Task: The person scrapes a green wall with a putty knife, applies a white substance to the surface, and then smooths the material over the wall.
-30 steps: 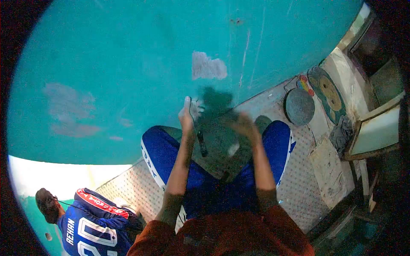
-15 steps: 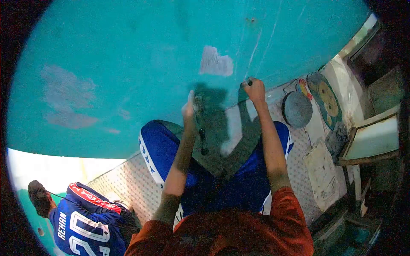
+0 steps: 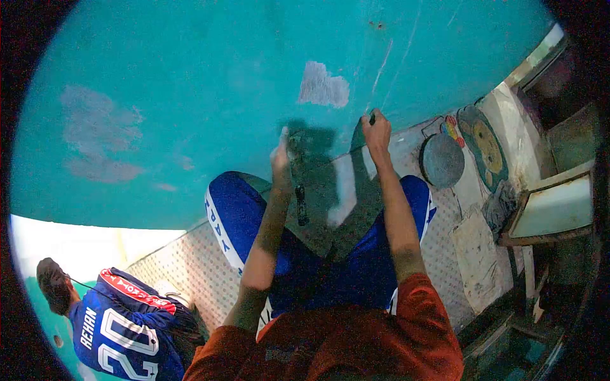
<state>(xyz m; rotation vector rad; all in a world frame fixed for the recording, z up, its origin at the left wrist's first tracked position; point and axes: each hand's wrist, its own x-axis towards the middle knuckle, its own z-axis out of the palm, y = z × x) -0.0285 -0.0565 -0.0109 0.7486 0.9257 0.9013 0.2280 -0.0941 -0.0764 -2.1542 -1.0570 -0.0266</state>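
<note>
My right hand is raised close to the lower part of a turquoise wall, its fingers closed on a small dark tool; the tool's far end is hard to see. Left of it, my left hand is held up over my knees, thumb pointing to the wall. Its fingers are curled against a dark thing seen nearly edge-on, too shaded to name. Just below that hand, a narrow black handle-like object shows in the shadow. Bare grey patches and pale scratch lines mark the wall above.
On the right stand a round grey lid-like disc, a patterned mat-like piece and a framed panel. A flat stained sheet lies on the dotted floor. At lower left crouches another person in a blue jersey.
My right hand has shifted slightly, with its fingers turned more upright at the wall. The left hand keeps nearly the same place. The whole view has tilted a little.
</note>
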